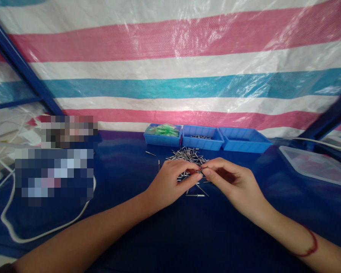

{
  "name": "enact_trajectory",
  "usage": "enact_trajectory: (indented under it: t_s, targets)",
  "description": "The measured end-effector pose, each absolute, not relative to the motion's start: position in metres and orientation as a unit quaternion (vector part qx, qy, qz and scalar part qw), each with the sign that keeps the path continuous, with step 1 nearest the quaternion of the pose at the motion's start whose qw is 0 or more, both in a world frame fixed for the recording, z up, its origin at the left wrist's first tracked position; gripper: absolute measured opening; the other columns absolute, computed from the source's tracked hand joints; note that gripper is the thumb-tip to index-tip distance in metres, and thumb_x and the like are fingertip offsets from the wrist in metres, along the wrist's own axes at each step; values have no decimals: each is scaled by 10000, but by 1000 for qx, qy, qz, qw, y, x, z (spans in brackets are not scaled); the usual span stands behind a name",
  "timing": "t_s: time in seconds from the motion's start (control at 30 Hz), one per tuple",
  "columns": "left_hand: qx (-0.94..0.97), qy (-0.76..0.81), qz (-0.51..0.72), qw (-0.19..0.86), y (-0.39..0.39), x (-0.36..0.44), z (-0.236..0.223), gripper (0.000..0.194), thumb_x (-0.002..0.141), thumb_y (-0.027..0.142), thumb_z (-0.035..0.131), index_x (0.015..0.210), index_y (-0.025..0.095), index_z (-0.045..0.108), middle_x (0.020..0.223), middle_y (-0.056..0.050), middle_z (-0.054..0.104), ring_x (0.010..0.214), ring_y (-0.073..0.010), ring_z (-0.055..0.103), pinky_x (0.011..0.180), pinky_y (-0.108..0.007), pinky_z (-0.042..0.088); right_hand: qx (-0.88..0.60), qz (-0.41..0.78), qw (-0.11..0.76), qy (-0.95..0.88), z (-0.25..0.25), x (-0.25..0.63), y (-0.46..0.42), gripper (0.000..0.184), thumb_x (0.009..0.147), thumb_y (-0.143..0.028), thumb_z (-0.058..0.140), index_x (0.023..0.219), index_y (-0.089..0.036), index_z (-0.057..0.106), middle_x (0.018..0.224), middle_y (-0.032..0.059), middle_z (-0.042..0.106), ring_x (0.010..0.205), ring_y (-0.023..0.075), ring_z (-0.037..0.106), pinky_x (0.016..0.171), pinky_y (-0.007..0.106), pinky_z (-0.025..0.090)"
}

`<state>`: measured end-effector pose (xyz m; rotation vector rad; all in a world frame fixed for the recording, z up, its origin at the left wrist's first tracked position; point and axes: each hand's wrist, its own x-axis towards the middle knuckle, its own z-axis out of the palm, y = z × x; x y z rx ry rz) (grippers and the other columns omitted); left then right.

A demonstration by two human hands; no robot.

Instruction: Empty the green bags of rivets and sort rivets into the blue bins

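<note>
My left hand (173,176) and my right hand (233,178) meet over a pile of metal blind rivets (187,153). Their fingertips almost touch, thumb and forefinger closed on each side. Between them shows a small metal piece, apparently a blind rivet (201,170), mostly covered by the fingers. One loose rivet (195,195) lies in front of the pile, and another rivet (150,153) lies behind it to the left. Part of the pile is hidden behind my hands.
Three blue bins stand at the back: a left bin (162,141) with green-wrapped pieces, a middle bin (201,144) with rivets, and a right bin (246,146). A clear plastic lid or tray (312,167) lies right. A white cable (45,238) loops at left beside blurred areas.
</note>
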<state>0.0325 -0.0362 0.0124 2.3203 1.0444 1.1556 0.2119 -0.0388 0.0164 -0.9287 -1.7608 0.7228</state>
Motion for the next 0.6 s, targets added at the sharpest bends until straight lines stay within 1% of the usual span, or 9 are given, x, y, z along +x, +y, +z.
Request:
enact_trajectory:
  t_s: [0.2,0.27,0.5,0.6]
  targets:
    - [816,381,404,160,-36,33,11,76,861,247,566,866,204,628,875,-7,695,825,-155,635,826,-301,445,-373,287,492,-733,15,212,-40,119,794,-310,634,850,-213,677,789,25,678,689,144,647,591,255,546]
    - [813,386,406,155,-36,33,11,59,855,237,569,866,204,617,869,-3,690,826,-155,632,820,-301,441,-374,280,490,-737,13,212,-40,115,799,-303,629,862,-217,675,806,26,674,703,144,643,591,252,541]
    - [789,404,441,140,-38,33,12,36,805,204,598,830,184,583,812,0,663,771,-146,622,776,-285,452,-382,277,482,-738,10,215,-37,96,812,-295,615,845,-207,630,753,10,628,624,123,592,557,254,505]
    - [781,404,454,143,-38,32,12,41,805,208,595,828,185,570,809,-1,653,766,-142,615,764,-275,455,-384,248,476,-751,10,216,-36,95,824,-292,599,836,-204,632,765,20,633,656,137,602,579,265,505]
